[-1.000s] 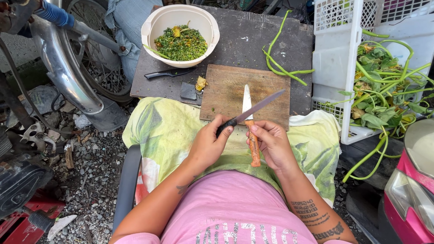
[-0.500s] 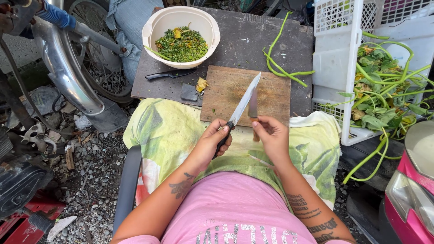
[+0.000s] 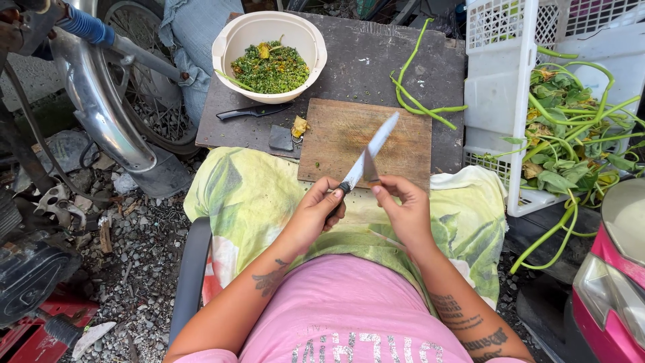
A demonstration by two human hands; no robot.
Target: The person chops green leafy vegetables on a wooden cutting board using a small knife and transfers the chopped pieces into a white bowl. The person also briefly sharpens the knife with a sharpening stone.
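Holding the knife (image 3: 366, 158) by its dark handle, my left hand (image 3: 316, 212) has its grip wrapped tight around it, the blade angled up and away over the wooden cutting board (image 3: 366, 138). My right hand (image 3: 403, 208) has its fingertips (image 3: 377, 188) pinched at the lower part of the blade, on something small there that I cannot make out. A second ago the knife lay flatter across the board with a pale strip beneath it; half a second ago the right hand was apart from the blade; now the two have come together and the board lies bare of that strip, so I judge the cutting has paused while the blade is wiped or picked clean. Beyond the board, on the dark surface (image 3: 349, 60), stand a cream bowl (image 3: 232, 44) of chopped greens, a second black knife (image 3: 252, 111) and a few long green stems (image 3: 416, 94). A white crate (image 3: 494, 101) with more stems sits to my right, and a leaf-patterned cloth (image 3: 248, 195) covers my lap.
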